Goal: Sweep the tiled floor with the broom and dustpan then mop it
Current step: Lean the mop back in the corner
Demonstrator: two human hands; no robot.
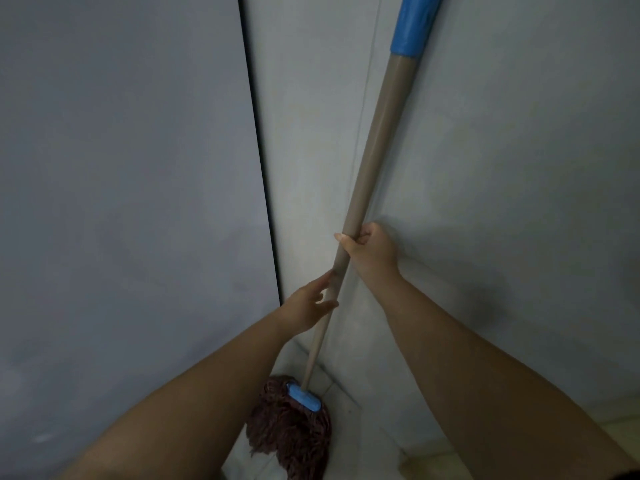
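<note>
Mop (360,188) held slantwise across the middle of the frame, its beige handle running from the blue sleeve at the upper right down to the head at the lower centre. Right hand (372,249) wrapped round the handle just below mid-frame, fingers curled behind the shaft and thumb across the front — a full grip, probably taking the weight and steering. Left hand (310,303) lower and to the left, fingers nearly straight and laid against the shaft rather than closed round it; looks like a steadying touch, or a grip not yet made.

Mop head (292,431) — dark reddish-brown strings under a blue clamp (304,398) — resting low in the frame on the pale tiled floor (349,410), tucked into the corner where the grey wall (502,150) meets a second grey panel (121,150) filling the left half. Dark vertical gap between panel and wall, so possibly a door, though hard to say. Held steep and close to the wall, likely to reach the floor right in the corner.

Broom and dustpan nowhere in view, so seemingly the mopping stage by now.

No brand, label or readable writing anywhere — blue sleeve plain, clamp unmarked as far as can be made out in the dim light.
</note>
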